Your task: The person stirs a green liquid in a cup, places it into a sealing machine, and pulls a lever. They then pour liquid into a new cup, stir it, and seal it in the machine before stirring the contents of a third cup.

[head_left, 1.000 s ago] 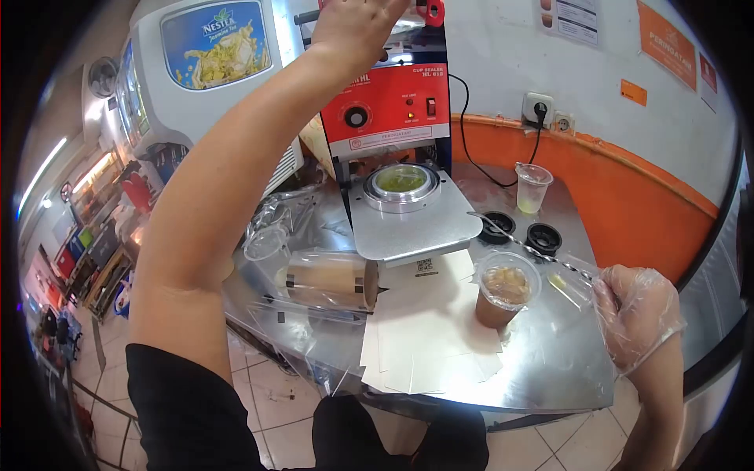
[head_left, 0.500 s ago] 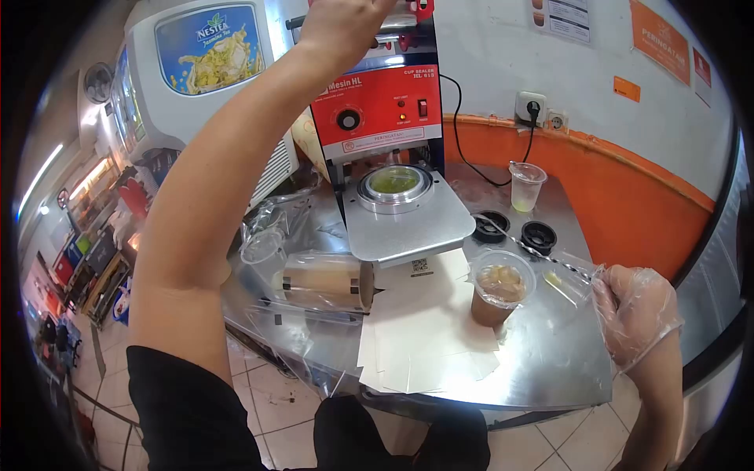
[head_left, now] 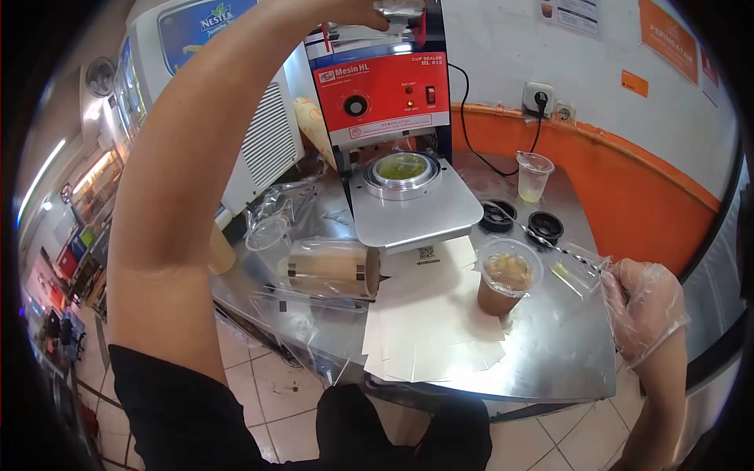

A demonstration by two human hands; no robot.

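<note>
My right hand (head_left: pixel 648 306), in a clear plastic glove, is closed on the end of a long black-and-white spiral stirrer (head_left: pixel 569 253). Its far end reaches over two black rings (head_left: pixel 544 227). Bare, my left hand (head_left: pixel 367 11) is at the upper part of the red cup sealer (head_left: pixel 381 86), beside a shiny roller; the frame's top edge cuts it off and its fingers are mostly hidden. A cup with green content (head_left: pixel 401 166) sits in the sealer's round holder on the metal plate (head_left: pixel 416 216). Nearer me stands a cup of brown iced drink (head_left: pixel 495 302).
White sheets (head_left: pixel 428 337) lie under the brown drink on the metal table (head_left: pixel 550 361). Left of them is a film roll (head_left: pixel 326 271) with loose plastic and a clear lid (head_left: pixel 267 233). A clear cup (head_left: pixel 534 177) stands at the back right, near the power cable (head_left: pixel 479 161).
The view has shifted slightly, with the table items sitting a little to the right. My left hand has moved up and partly out of frame. My right hand keeps the stirrer.
</note>
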